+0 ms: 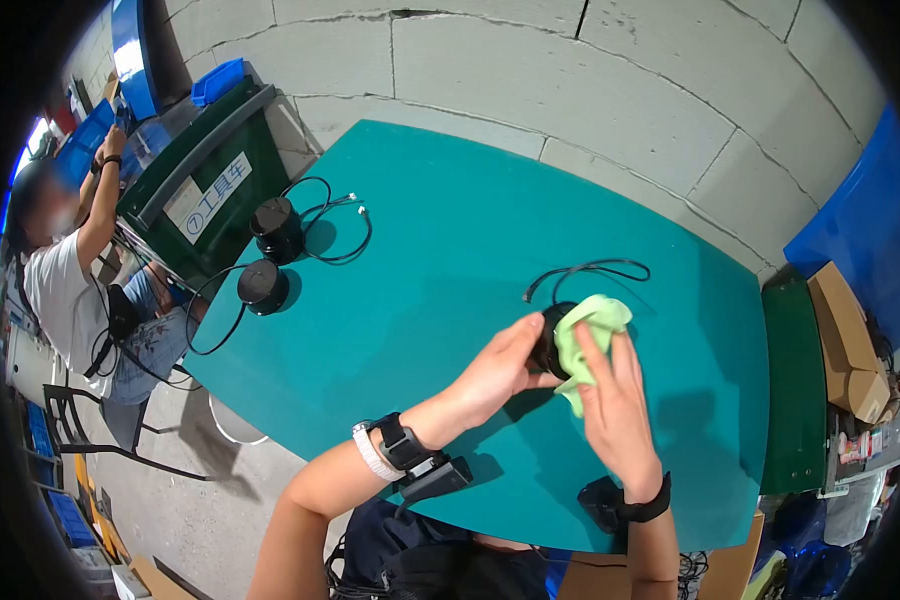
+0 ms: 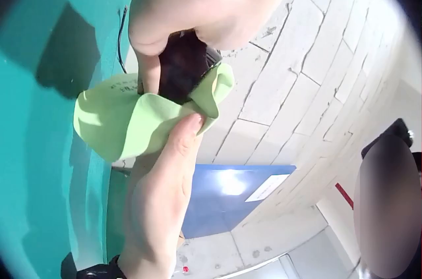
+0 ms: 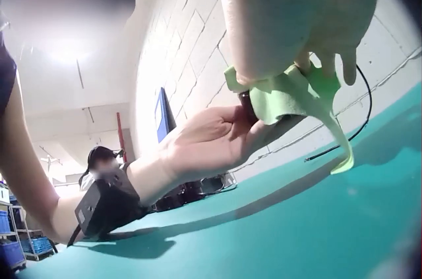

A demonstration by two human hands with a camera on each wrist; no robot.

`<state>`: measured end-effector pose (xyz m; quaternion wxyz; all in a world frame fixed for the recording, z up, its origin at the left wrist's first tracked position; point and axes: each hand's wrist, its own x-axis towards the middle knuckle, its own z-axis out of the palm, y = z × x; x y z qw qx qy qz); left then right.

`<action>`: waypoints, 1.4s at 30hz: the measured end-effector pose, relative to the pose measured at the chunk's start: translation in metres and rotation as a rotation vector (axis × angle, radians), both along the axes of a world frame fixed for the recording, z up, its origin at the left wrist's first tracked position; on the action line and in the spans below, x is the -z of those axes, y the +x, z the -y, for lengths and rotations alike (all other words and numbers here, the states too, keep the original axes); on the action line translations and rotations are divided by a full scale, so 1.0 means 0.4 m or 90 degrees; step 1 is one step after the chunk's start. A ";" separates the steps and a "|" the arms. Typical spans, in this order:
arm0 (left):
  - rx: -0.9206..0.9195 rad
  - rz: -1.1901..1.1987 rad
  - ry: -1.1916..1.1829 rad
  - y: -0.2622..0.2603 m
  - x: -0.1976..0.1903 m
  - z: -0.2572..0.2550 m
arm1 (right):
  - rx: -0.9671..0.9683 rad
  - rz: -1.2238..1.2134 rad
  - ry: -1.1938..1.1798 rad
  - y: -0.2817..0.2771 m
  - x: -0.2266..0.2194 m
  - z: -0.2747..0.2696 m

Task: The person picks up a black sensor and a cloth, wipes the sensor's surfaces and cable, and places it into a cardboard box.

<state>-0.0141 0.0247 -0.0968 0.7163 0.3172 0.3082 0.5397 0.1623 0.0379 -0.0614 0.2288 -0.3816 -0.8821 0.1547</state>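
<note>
- Sitting at the far left of the head view, a second person in a white shirt is turned away beside a dark green cart with a white label.
- Two more black round devices stand on the surface near that cart, each trailing a thin black cable; no cloth is on them, so I judge they are yet to be wiped, though that cannot be confirmed.
- The surface is a smooth, matte teal sheet set against a wall of pale grey blocks.
- The left hand curls its fingers and thumb around the black device, holding it raised just above the surface near the middle-right.
- That device looks hard, dark and cylindrical, with a looped black cable lying behind it.
- The right hand presses a light green cloth onto the device with its fingers wrapped over it; the cloth is soft, thin and creased, one corner hanging down.
- Wiping looks under way, not finished.
- Cardboard boxes sit at the far right.
</note>
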 end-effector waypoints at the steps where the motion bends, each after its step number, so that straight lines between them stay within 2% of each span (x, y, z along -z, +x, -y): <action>1: 0.025 -0.026 -0.004 0.005 0.016 0.003 | 0.000 0.001 -0.001 0.005 0.004 -0.009; 3: 0.050 -0.065 0.015 0.011 0.003 0.010 | 0.050 -0.165 -0.107 0.016 0.019 -0.023; 5: 0.021 -0.024 0.010 0.011 0.002 0.006 | 0.041 -0.161 -0.095 0.012 0.014 -0.015; 6: -0.009 0.017 0.005 0.010 0.002 0.005 | 0.001 -0.096 -0.024 0.004 0.017 -0.008; 7: -0.021 -0.011 0.002 0.005 0.016 -0.002 | -0.039 -0.032 0.047 -0.004 0.019 0.001; 9: 0.017 0.002 0.007 -0.005 0.022 -0.005 | -0.042 -0.051 0.034 -0.006 0.016 0.004; 11: 0.028 0.001 0.004 0.010 0.005 0.003 | 0.018 -0.027 0.028 0.013 0.021 -0.017; 12: 0.033 -0.001 0.000 0.015 0.000 0.008 | 0.074 -0.093 -0.011 0.015 0.036 -0.025; 15: 0.050 -0.018 0.011 0.014 0.006 0.013 | 0.043 -0.127 -0.035 0.018 0.023 -0.022; 16: 0.043 -0.017 0.010 0.017 0.014 0.011 | 0.005 -0.089 0.034 0.016 0.027 -0.019; 17: 0.046 -0.018 0.009 0.018 0.016 0.013 | -0.033 -0.062 0.033 0.006 0.021 -0.011; 20: 0.041 -0.059 -0.003 0.024 0.018 0.016 | -0.031 -0.041 0.097 -0.003 0.002 -0.007; 22: 0.087 -0.089 0.003 0.026 0.013 0.016 | 0.041 -0.185 -0.181 0.007 -0.004 -0.013; 25: 0.109 -0.073 0.000 0.033 0.023 0.016 | 0.080 -0.245 -0.210 0.028 0.034 -0.030; 26: 0.100 -0.058 -0.015 0.034 0.020 0.016 | 0.076 -0.212 -0.138 0.019 0.039 -0.028; 27: 0.092 -0.042 -0.030 0.034 0.018 0.015 | 0.077 -0.213 -0.137 0.004 0.038 -0.021; 29: 0.084 -0.069 -0.035 0.024 0.028 0.011 | 0.042 -0.202 0.052 -0.024 0.036 -0.009; 31: 0.107 -0.105 -0.018 0.019 0.029 0.009 | 0.050 -0.182 0.058 -0.013 0.032 -0.016; 33: 0.142 -0.040 0.003 0.027 0.026 0.014 | 0.120 -0.245 -0.099 0.013 0.035 -0.031; 35: 0.160 -0.039 0.015 0.025 0.028 0.008 | 0.088 -0.264 -0.083 0.027 0.030 -0.044; 37: 0.108 0.030 -0.036 0.022 0.016 0.008 | 0.092 -0.317 -0.256 0.036 0.027 -0.043; 38: 0.093 0.056 -0.042 0.015 0.019 0.002 | 0.041 -0.404 -0.293 0.027 0.039 -0.042; 39: 0.043 0.035 -0.037 0.012 0.014 0.003 | 0.045 -0.407 -0.291 0.017 0.040 -0.038; 41: 0.044 0.054 -0.033 0.002 0.016 -0.003 | 0.017 -0.481 -0.340 0.004 0.039 -0.034; 42: 0.045 0.054 -0.033 0.006 0.011 0.000 | 0.015 -0.470 -0.339 0.009 0.045 -0.042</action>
